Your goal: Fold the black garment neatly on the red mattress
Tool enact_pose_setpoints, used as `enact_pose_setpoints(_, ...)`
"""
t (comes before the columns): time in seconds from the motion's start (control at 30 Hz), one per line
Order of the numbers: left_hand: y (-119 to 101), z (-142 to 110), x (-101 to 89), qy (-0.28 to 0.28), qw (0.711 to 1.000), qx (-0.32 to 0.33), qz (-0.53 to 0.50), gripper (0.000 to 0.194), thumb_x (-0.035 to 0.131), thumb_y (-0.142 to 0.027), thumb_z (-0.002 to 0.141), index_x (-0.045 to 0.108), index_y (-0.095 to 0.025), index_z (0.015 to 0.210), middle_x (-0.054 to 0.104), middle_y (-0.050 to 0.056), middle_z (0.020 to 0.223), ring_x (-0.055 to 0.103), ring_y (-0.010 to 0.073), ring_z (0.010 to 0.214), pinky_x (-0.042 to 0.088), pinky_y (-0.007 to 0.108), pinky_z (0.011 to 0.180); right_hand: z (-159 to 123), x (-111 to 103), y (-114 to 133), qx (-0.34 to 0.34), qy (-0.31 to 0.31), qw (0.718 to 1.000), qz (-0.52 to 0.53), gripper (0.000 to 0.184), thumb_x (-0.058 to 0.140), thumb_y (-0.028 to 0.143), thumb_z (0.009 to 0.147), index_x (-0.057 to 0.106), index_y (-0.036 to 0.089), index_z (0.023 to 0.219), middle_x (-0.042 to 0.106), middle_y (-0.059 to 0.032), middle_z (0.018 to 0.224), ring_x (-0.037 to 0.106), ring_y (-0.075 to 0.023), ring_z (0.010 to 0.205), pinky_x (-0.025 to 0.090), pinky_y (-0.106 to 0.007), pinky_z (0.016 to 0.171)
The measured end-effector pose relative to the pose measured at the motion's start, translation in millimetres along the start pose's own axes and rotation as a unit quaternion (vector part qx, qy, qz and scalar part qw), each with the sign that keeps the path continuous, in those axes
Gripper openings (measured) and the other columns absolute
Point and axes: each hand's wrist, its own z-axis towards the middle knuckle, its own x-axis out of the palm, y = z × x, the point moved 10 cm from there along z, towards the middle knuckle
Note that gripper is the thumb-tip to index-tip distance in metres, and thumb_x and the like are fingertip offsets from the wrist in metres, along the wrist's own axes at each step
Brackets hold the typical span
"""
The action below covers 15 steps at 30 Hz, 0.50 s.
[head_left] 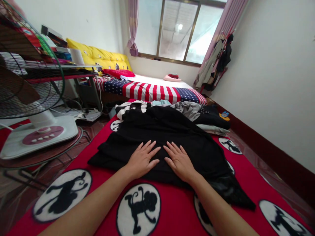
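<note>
A large black garment (167, 137) lies spread on a red blanket (172, 209) printed with white circles holding black monkey figures. My left hand (142, 159) rests flat on the near part of the black cloth, fingers spread. My right hand (178, 161) lies flat beside it, fingers stretched out, almost touching the left. Neither hand holds anything.
More clothes (187, 108), grey, striped and teal, are piled behind the black garment. A bed with a stars-and-stripes cover (150, 90) stands beyond. A standing fan (27, 82) and a cluttered desk (61, 70) are on the left. A white wall runs along the right.
</note>
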Motion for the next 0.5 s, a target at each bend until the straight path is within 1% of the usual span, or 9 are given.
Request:
enact_pose_setpoints(0.1, 10.3, -0.8, -4.8, -0.014, 0.999, -0.035, 0.008, 0.058, 0.049, -0.057, 0.088, 0.045, -0.035, 0.141, 0.034, 0.006, 0.155, 0.025, 0.0311, 0.144, 0.015, 0.056, 0.115, -1.6, -2.2, 0.9, 0.004, 0.003, 1.000, -0.003, 0.051, 0.041, 0.044, 0.096, 0.040, 0.027, 0.145, 0.032, -0.0049, 0.154, 0.025, -0.0264, 0.144, 0.021, -0.054, 0.115)
enact_pose_setpoints(0.23, 33.3, -4.9, -13.4, -0.044, 0.993, -0.106, 0.040, 0.067, 0.052, -0.066, 0.080, 0.050, -0.032, 0.138, 0.037, 0.011, 0.152, 0.024, 0.0373, 0.143, 0.009, 0.062, 0.112, -4.7, -7.4, 2.2, 0.018, 0.001, 1.000, -0.004, 0.051, 0.039, 0.047, 0.097, 0.040, 0.029, 0.144, 0.032, -0.0036, 0.155, 0.025, -0.0249, 0.144, 0.020, -0.051, 0.115)
enact_pose_setpoints(0.33, 52.9, -12.9, -19.1, -0.047, 0.989, -0.129, 0.051, 0.070, 0.051, -0.067, 0.080, 0.050, -0.029, 0.139, 0.037, 0.014, 0.152, 0.025, 0.0396, 0.142, 0.011, 0.065, 0.110, -11.2, -9.0, -2.8, 0.035, 0.002, 0.999, -0.005, 0.052, 0.037, 0.051, 0.097, 0.039, 0.031, 0.144, 0.031, -0.0023, 0.155, 0.023, -0.0238, 0.144, 0.021, -0.050, 0.115)
enact_pose_setpoints(0.4, 65.5, -20.7, -24.9, -0.048, 0.988, -0.138, 0.046, 0.068, 0.049, -0.065, 0.080, 0.052, -0.028, 0.137, 0.038, 0.014, 0.151, 0.026, 0.0404, 0.141, 0.014, 0.066, 0.108, -18.2, -9.5, -9.5, 0.053, 0.002, 0.999, -0.007, 0.053, 0.037, 0.053, 0.096, 0.038, 0.031, 0.145, 0.029, -0.0021, 0.156, 0.021, -0.0240, 0.145, 0.021, -0.050, 0.115)
enact_pose_setpoints(0.5, 77.5, -32.8, -35.9, -0.056, 0.988, -0.142, 0.018, 0.058, 0.048, -0.062, 0.079, 0.062, -0.030, 0.125, 0.045, 0.012, 0.147, 0.029, 0.0412, 0.139, 0.015, 0.068, 0.107, -30.7, -11.5, -20.5, 0.085, -0.002, 0.996, -0.014, 0.057, 0.037, 0.057, 0.095, 0.036, 0.032, 0.146, 0.025, -0.0026, 0.158, 0.018, -0.0259, 0.146, 0.021, -0.051, 0.115)
